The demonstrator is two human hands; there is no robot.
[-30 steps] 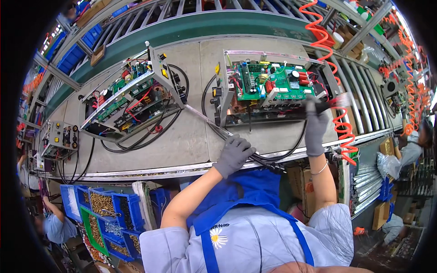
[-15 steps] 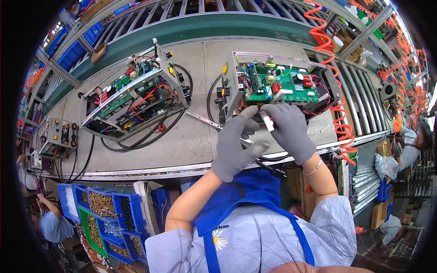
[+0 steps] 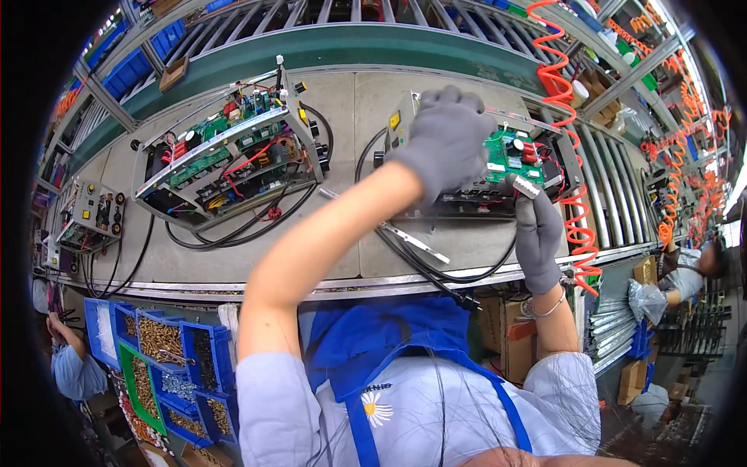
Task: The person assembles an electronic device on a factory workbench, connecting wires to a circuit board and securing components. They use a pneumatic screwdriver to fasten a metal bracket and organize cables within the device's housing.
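Note:
An open metal chassis with a green circuit board (image 3: 506, 156) stands on the worktable in front of me. My left hand (image 3: 451, 144), in a grey glove, reaches across its left part with the fingers curled down. The fingertips and whatever they hold are hidden behind the hand. At the chassis's near right edge, my gloved right hand (image 3: 538, 233) pinches a small white ribbed connector (image 3: 527, 187) between thumb and fingers. A pale metal strip (image 3: 416, 243) lies on the table below the chassis, beside a black power cable (image 3: 436, 272).
A second open chassis (image 3: 229, 159) stands to the left, a smaller unit (image 3: 89, 216) beyond it. Blue bins (image 3: 210, 358) of screws sit at lower left. An orange coiled hose (image 3: 580, 210) hangs close to my right hand. Rollers (image 3: 615, 175) run at right; another person (image 3: 689, 268) works there.
My left hand has left the near side of the chassis and moved up and over its board. The right hand has shifted right and toward me, carrying the white connector.

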